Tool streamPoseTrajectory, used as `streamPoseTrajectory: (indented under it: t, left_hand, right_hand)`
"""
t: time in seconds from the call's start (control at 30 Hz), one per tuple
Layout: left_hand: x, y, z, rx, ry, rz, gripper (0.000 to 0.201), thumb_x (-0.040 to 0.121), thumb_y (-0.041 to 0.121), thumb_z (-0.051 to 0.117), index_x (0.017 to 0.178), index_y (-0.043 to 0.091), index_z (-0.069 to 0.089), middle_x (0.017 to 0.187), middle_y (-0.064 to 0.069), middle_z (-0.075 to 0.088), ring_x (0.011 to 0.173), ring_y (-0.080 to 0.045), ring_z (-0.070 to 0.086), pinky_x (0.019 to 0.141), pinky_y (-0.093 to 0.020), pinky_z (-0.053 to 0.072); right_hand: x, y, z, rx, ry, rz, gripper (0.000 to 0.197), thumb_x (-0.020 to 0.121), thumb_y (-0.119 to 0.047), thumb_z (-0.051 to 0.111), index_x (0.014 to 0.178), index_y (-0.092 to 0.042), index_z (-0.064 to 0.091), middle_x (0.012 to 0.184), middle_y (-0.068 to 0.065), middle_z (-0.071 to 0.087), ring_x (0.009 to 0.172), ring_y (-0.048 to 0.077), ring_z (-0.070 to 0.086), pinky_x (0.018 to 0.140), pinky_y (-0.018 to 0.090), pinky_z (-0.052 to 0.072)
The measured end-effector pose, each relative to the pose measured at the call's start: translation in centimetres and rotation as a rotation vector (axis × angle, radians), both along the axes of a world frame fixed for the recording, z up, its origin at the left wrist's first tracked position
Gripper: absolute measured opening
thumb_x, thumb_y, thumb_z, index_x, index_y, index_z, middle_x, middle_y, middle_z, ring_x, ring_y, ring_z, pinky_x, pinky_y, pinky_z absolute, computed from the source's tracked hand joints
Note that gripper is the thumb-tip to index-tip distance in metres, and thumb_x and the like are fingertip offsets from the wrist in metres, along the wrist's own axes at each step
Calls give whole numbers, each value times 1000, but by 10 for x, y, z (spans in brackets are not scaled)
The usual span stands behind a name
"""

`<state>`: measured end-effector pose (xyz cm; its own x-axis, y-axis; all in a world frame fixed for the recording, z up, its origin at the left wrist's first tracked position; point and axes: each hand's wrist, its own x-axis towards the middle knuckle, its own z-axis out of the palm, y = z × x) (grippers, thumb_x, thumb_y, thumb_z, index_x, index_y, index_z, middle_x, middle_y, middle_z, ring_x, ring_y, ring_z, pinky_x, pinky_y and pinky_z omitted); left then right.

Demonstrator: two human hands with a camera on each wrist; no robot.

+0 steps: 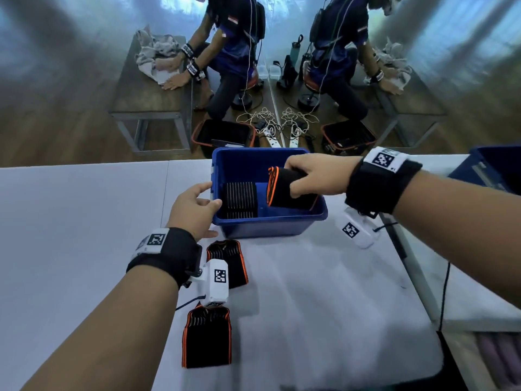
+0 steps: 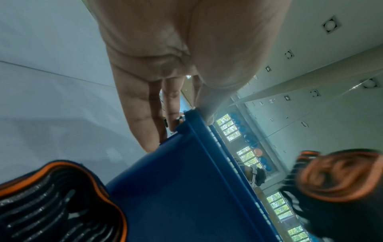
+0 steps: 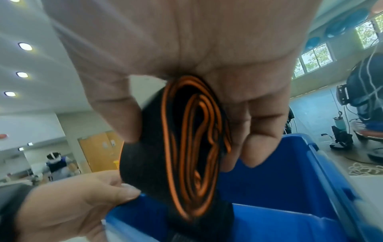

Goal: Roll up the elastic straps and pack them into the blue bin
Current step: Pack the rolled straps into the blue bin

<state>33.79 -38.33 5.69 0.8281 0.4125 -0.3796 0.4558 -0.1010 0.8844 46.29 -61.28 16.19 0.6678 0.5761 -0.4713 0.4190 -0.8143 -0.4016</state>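
The blue bin point(image 1: 267, 227) stands on the white table, past its middle. My right hand point(image 1: 313, 176) grips a rolled black strap with orange edges point(image 1: 284, 187) and holds it over the bin's right half; its orange spiral end shows in the right wrist view point(image 3: 192, 147). Another black strap point(image 1: 239, 200) lies inside the bin at the left. My left hand point(image 1: 197, 204) holds the bin's left rim, thumb over the edge point(image 2: 207, 114), fingers point(image 2: 145, 124) down the outer wall point(image 2: 186, 188). Two unrolled straps lie near me point(image 1: 228, 263) point(image 1: 207, 337).
A second blue bin point(image 1: 490, 167) sits at the table's right edge. Beyond the far edge is a mirror wall; a person point(image 1: 225, 52) works at a wooden bench point(image 1: 149, 88), with black crates point(image 1: 222, 135) and cables on the floor.
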Motion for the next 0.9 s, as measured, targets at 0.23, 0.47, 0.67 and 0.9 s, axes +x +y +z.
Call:
streamPoseTrajectory:
  t: [0.23,0.47,0.67,0.9]
  left_hand:
    - [-3,5,-4,-14,-34,6,47,97,17,64,140,32,53,98,-10,70,91,-25,72,64,-49,64]
    - [-5,11,-13,-92,-80,10,48,98,16,62,143,31,52,102,-3,69,93,-19,71,61,-36,63]
    - [-8,13,-20,-85,-116,17,49,96,22,66,143,33,53,96,-1,72,94,-16,72,76,-45,63]
    - [-7,14,-21,-103,-116,0,50,96,25,66,143,35,52,102,-6,70,97,-20,69,68,-46,64]
  right_hand:
    - [49,60,-38,-392,10,268,43,73,-23,86,111,-13,69,104,5,72,93,24,68,83,36,55]
    - [68,95,-86,-674,181,344,42,70,-17,89,107,-5,73,93,8,71,77,18,63,60,24,56]
    - [68,109,-108,-685,302,315,67,51,-32,97,105,-6,69,107,17,73,92,35,71,81,46,60]
    - [69,101,-115,-623,414,249,33,72,-5,86,85,-10,57,85,11,62,74,24,64,66,35,58]
